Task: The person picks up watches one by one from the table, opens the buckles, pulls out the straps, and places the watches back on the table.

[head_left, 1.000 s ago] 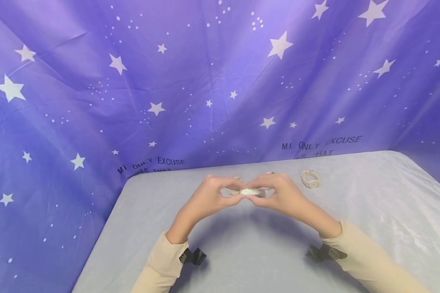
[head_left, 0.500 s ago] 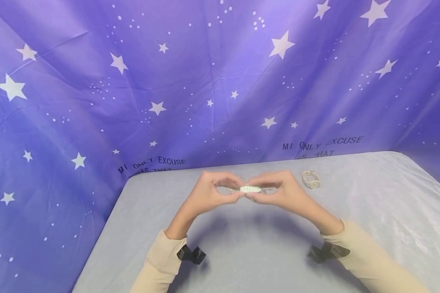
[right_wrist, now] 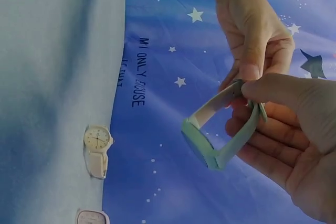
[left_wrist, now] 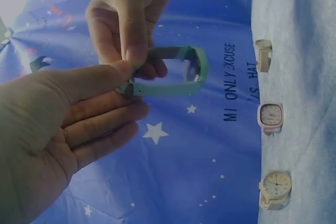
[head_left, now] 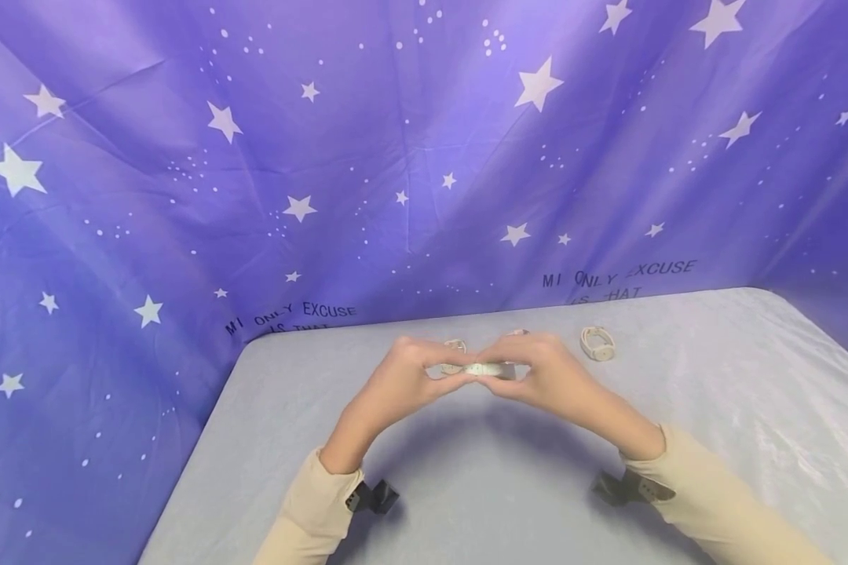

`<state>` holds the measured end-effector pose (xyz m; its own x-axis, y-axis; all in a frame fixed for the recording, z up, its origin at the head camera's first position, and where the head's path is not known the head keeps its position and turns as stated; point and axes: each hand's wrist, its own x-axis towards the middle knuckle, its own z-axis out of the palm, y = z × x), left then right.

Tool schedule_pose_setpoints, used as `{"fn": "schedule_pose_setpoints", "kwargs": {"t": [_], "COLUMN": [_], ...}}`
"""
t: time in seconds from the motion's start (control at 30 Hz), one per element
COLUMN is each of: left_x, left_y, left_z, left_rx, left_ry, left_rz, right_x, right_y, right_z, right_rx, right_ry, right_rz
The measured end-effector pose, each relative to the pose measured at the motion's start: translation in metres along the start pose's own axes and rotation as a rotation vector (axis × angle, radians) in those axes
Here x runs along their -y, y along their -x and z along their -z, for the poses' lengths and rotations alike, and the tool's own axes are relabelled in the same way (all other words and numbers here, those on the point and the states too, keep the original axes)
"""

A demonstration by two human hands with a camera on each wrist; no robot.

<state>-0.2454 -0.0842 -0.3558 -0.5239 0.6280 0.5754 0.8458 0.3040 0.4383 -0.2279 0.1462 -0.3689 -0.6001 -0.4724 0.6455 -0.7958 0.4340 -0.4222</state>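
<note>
My left hand (head_left: 406,377) and right hand (head_left: 547,373) pinch a mint-green, rubbery-looking, rectangular wristwatch (head_left: 484,369) by its strap (right_wrist: 237,139), at my 12 o'clock over the pale grey fabric-covered surface (head_left: 509,502). Slightly lower than half a second ago; grip unchanged, strap handling seems ongoing.

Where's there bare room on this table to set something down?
Bare tablecloth shows between the left sleeve and right sleeve, and right of the rightmost watch. The far middle is crowded: a pink watch and cream watch sit beyond the left grip and right grip, which hold a mint watch.
</note>
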Motion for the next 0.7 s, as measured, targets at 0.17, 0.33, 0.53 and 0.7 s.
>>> {"fn": "schedule_pose_setpoints", "kwargs": {"t": [0.17,0.33,0.53,0.7], "left_x": [-0.001,0.002,0.007,0.009], "left_y": [0.001,0.002,0.002,0.002], "left_z": [0.003,0.003,0.000,-0.002], "left_rx": [-0.027,-0.074,-0.105,-0.102], "left_ry": [0.158,0.305,0.456,0.564], "left_rz": [0.040,0.081,0.110,0.145], "right_x": [0.002,0.002,0.001,0.002], "right_y": [0.000,0.000,-0.001,-0.001], "right_z": [0.005,0.008,0.008,0.011], "right_rx": [0.072,0.082,0.074,0.079], "right_ry": [-0.222,-0.367,-0.494,-0.556], "right_rz": [-0.158,-0.246,-0.268,-0.295]}}
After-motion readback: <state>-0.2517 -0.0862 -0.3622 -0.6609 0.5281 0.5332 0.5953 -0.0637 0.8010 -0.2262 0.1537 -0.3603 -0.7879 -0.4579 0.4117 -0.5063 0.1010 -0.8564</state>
